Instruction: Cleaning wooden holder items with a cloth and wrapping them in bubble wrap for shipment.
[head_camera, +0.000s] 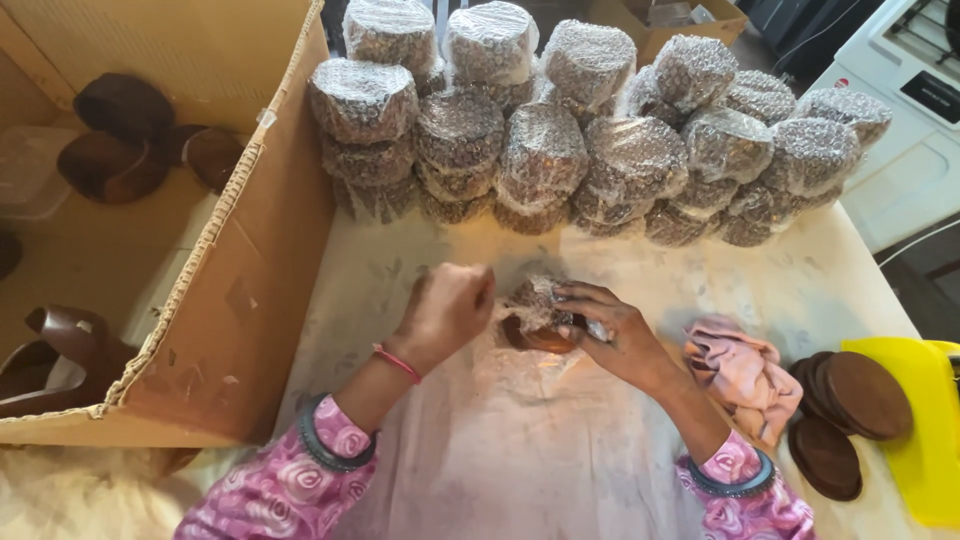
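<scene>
Mid-table, a small brown wooden piece (541, 325) half swaddled in bubble wrap (533, 300), pinned under the right hand (610, 335) with fingers curled down onto it; left hand (447, 310) closed around a loose end of the same wrap, just left of the piece. Judged well along, not finished: against the far edge, a crowded pile of wrapped bundles (590, 140), stacked two and three high, all rounded, brown showing through clear bubbled plastic, no labels readable. Left to wrap, seemingly: a short stack of bare dark round wooden discs (850, 395) near the right edge, resting partly on a yellow tray (925, 440), beside a crumpled pink cloth (745, 375). At the left edge, a large open cardboard box (235, 270), plain tan, a strip of clear tape at its torn rim; beyond it, more dark wooden items (120, 135) on a pale surface. At the far right corner, a white appliance (905, 110) with a small red mark and a dark panel.
</scene>
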